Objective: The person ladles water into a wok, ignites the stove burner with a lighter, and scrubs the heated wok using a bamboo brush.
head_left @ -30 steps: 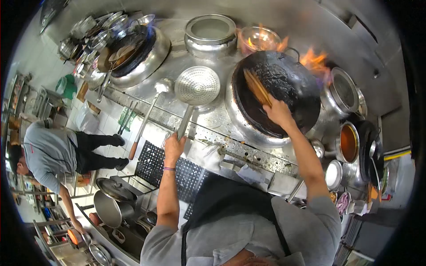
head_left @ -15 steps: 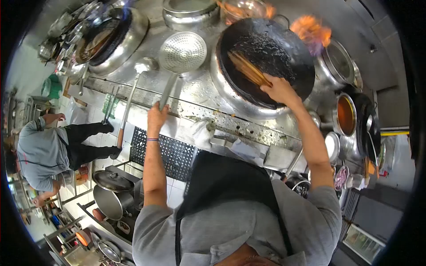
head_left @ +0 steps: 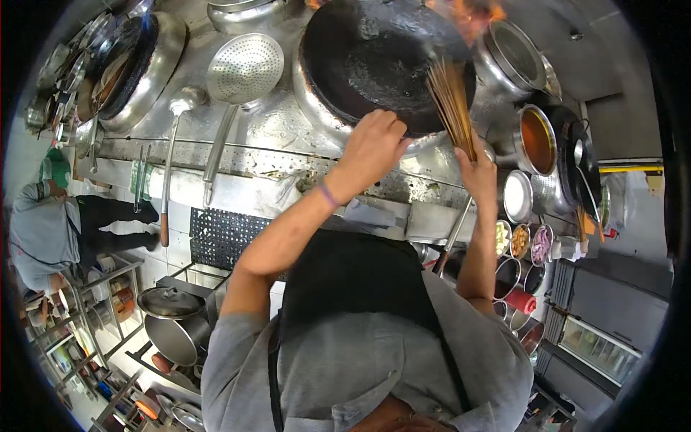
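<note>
A large dark wok (head_left: pixel 374 68) sits wet inside on the metal stove. At its near rim is my left hand (head_left: pixel 374 147), its fingers curled; whether they grip the rim I cannot make out. My right hand (head_left: pixel 477 169) holds a bamboo brush (head_left: pixel 450 104) upright by its lower end, the bristles over the wok's right side. The perforated skimmer (head_left: pixel 245 68) lies on the stove to the left, its handle free. Beside it rests a ladle (head_left: pixel 187 99) with a wooden-ended handle.
Flames (head_left: pixel 471 16) rise behind the wok. A pot of orange liquid (head_left: pixel 538 140) and small bowls of cut food (head_left: pixel 541 245) stand at the right. Another wok (head_left: pixel 151 72) is at the left. A co-worker (head_left: pixel 44 234) stands at far left, and a lidded pot (head_left: pixel 176 338) is below.
My left hand has let go of the skimmer and moved right to the wok's near rim. My right hand has drawn the brush back from inside the wok to its right side.
</note>
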Action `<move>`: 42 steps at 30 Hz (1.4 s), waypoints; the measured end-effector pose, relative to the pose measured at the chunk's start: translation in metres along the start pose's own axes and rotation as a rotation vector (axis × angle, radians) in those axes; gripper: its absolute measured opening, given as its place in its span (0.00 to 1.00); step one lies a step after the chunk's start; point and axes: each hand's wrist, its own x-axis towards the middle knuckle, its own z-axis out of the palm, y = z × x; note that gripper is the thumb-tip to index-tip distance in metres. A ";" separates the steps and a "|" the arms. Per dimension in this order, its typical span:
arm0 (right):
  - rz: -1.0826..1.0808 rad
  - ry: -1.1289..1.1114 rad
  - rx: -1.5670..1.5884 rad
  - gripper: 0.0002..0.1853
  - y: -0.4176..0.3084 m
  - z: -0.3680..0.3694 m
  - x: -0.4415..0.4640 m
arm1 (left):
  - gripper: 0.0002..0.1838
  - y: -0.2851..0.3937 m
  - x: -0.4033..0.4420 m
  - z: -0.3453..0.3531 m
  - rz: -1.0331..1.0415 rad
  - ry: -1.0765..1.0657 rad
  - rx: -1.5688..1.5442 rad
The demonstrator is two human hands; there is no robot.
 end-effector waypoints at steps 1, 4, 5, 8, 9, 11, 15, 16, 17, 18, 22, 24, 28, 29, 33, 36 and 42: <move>0.038 0.022 0.090 0.31 -0.007 0.002 -0.007 | 0.11 -0.005 0.008 0.016 0.019 -0.084 0.060; 0.115 0.082 0.195 0.30 0.010 0.007 -0.018 | 0.18 -0.011 0.027 0.040 -0.068 -0.350 0.151; 0.145 0.094 0.228 0.29 0.012 0.009 -0.026 | 0.20 -0.012 0.028 0.043 -0.122 -0.444 0.169; 0.093 0.127 0.442 0.29 0.033 0.016 -0.040 | 0.22 -0.005 0.028 0.052 -0.190 -0.485 0.250; 0.106 0.122 0.499 0.28 0.038 0.015 -0.046 | 0.20 0.001 0.022 0.049 -0.184 -0.470 0.261; 0.123 0.133 0.570 0.26 0.022 -0.001 -0.054 | 0.18 0.002 0.012 0.047 -0.160 -0.429 0.249; 0.064 0.226 0.516 0.29 0.026 -0.024 -0.057 | 0.15 0.006 -0.010 0.045 -0.041 -0.251 0.169; 0.112 0.221 0.493 0.29 0.014 -0.035 -0.061 | 0.15 0.009 -0.012 0.043 -0.025 -0.219 0.153; 0.113 0.220 0.530 0.29 0.021 -0.039 -0.062 | 0.16 0.015 -0.011 0.040 -0.064 -0.167 0.133; 0.115 0.218 0.566 0.28 0.028 -0.043 -0.064 | 0.16 0.021 -0.007 0.038 -0.074 -0.137 0.114; 0.260 0.132 0.548 0.28 0.001 -0.073 -0.085 | 0.17 0.032 -0.003 0.039 -0.096 -0.036 0.042; 0.200 0.175 0.473 0.28 0.021 -0.073 -0.096 | 0.17 0.035 -0.004 0.043 -0.089 0.004 0.019; 0.245 0.079 0.357 0.27 0.055 -0.081 -0.130 | 0.18 0.038 -0.007 0.048 -0.079 0.078 0.004; 0.275 0.048 0.365 0.27 0.058 -0.081 -0.141 | 0.18 0.039 -0.006 0.048 -0.081 0.098 0.004; 0.291 -0.175 0.192 0.26 0.064 -0.072 -0.176 | 0.19 0.040 -0.003 0.051 -0.101 0.156 -0.018; 0.239 -0.283 0.192 0.29 0.038 -0.048 -0.181 | 0.19 0.043 -0.001 0.056 -0.116 0.236 -0.056; -0.253 -0.297 -0.114 0.27 -0.038 0.010 -0.147 | 0.20 0.049 0.011 0.049 -0.151 0.284 -0.136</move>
